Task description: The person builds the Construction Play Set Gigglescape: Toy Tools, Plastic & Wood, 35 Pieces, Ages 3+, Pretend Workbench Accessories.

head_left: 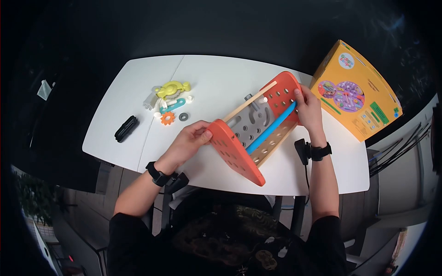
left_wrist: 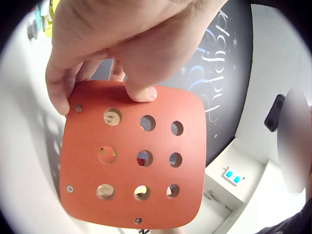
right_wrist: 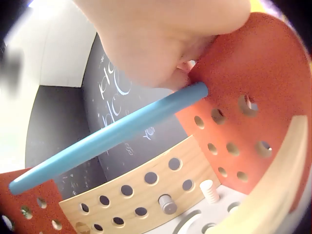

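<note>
A wooden toy workbench is held tilted over the table, with an orange-red perforated panel at each end. My left hand (head_left: 188, 143) grips the edge of the left end panel (head_left: 230, 149); its thumb lies on the outer face in the left wrist view. My right hand (head_left: 310, 112) holds the upper edge of the right end panel (right_wrist: 243, 63). A blue rod (head_left: 272, 129) spans the two panels beside the right hand. Between them sit a grey board (head_left: 244, 130) with holes and slots and a holed wooden board (right_wrist: 129, 207). A grey bolt (right_wrist: 168, 204) and a white screw (right_wrist: 209, 191) stick out inside.
On the white table (head_left: 156, 69), loose toy parts lie to the left: a yellow-green piece (head_left: 172, 89), a turquoise strip (head_left: 174, 106), an orange gear (head_left: 167, 118) and a grey ring (head_left: 183, 117). Nearby is a black object (head_left: 126, 129). A yellow box (head_left: 359, 92) stands at the right.
</note>
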